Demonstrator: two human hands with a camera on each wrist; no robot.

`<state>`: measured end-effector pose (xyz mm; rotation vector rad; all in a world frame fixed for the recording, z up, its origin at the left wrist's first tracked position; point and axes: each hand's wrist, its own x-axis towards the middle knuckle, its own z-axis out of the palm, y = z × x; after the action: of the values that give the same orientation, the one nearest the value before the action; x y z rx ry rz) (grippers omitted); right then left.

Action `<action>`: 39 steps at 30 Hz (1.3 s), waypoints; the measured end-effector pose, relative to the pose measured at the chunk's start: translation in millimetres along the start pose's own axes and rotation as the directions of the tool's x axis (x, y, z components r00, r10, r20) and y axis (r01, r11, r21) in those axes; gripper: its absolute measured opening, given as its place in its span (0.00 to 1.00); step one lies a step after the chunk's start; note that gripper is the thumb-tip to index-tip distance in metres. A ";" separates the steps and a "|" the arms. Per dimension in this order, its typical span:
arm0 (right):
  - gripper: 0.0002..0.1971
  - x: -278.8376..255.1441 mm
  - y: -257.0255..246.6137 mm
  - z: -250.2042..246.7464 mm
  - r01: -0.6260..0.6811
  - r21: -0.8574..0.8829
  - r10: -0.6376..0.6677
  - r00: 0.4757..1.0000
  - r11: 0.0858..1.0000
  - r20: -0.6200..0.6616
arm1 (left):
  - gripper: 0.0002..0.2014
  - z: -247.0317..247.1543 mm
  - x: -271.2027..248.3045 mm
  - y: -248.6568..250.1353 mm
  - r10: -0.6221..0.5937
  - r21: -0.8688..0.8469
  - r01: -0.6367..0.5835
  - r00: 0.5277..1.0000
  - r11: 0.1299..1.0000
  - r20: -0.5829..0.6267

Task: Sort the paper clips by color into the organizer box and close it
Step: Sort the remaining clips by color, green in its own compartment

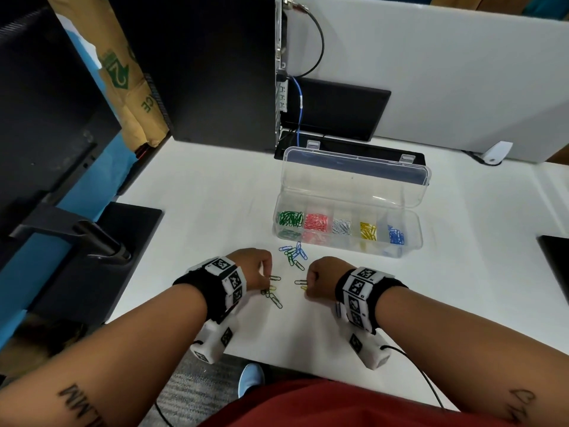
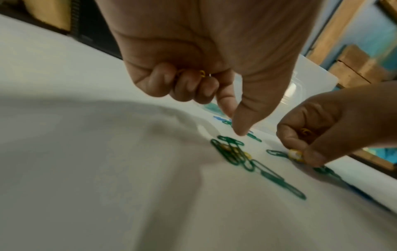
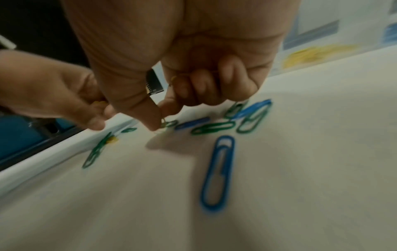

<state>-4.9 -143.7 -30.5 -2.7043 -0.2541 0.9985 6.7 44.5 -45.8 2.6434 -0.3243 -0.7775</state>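
Paper clips [image 1: 294,255] lie loose on the counter [image 1: 197,192] before the open organizer box [image 1: 409,238] — light, slick wire, best pinched at one end. Left hand [image 1: 257,268] and right hand [image 1: 320,277] each curl round yellow clips.

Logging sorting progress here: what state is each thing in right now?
Box: five compartments filled by color.
Lid: open, upright behind the box.
Loose clips: blue and green, unsorted on the table.
Left hand: curled, yellow clips inside, reaching at the green and yellow cluster.
Right hand: curled, holds yellow clips, thumb and forefinger on another clip.
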 end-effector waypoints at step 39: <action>0.11 -32.5 47.4 -41.2 -0.012 0.781 0.058 0.998 0.624 -0.031 | 0.09 -39.2 6.6 62.9 -0.043 -0.574 0.023 0.999 0.819 -0.021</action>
<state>1.4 -203.9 6.1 -1.9097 0.2193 0.7809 26.9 -3.7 7.2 2.0864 -0.0191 -0.7032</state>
